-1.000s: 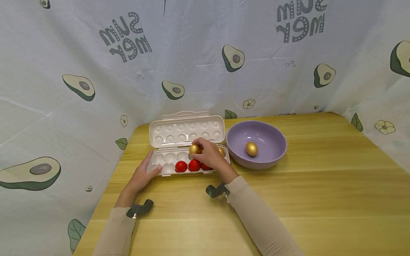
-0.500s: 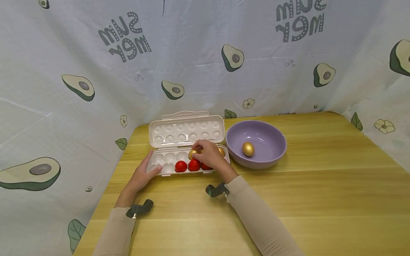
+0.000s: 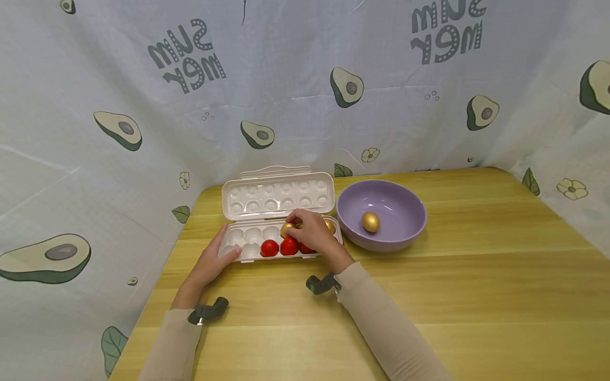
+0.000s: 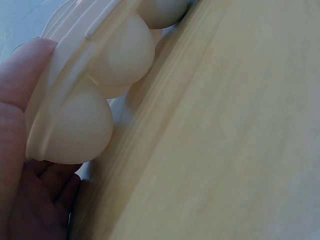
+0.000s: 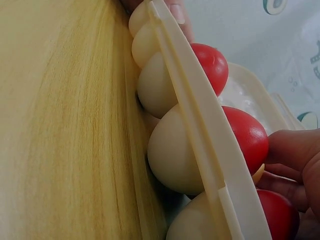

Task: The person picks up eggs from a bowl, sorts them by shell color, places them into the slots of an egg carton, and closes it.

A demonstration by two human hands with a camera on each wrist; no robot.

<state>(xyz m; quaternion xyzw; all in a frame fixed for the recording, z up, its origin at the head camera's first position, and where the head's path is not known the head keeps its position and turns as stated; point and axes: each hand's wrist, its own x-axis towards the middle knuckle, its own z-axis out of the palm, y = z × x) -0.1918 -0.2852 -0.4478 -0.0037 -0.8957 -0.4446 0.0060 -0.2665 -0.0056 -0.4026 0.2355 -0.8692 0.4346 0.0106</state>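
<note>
A cream plastic egg box (image 3: 252,253) stands with its lid (image 3: 278,193) folded back. My left hand (image 3: 209,263) grips its left end, the thumb over the front rim and fingers round the outer side. My right hand (image 3: 312,233) reaches over the back row and pinches a golden egg (image 3: 287,229) seated in a cup there. Several red eggs (image 3: 269,248) fill cups in the front row, partly covered on the right by that hand. Beyond its knuckles another golden egg (image 3: 330,226) shows at the back right. In the right wrist view the fingers (image 5: 292,150) lie behind a red egg (image 5: 245,135).
Right beside the box is a purple bowl (image 3: 405,233) with one golden egg (image 3: 370,221) inside. The wooden table (image 3: 452,296) extends to the right and front. A printed curtain (image 3: 305,132) hangs along the back and left edges.
My right hand has lowered the golden egg slightly into its back-row cup. The egg in the bowl has rolled a little to the left. My left hand has stayed put.
</note>
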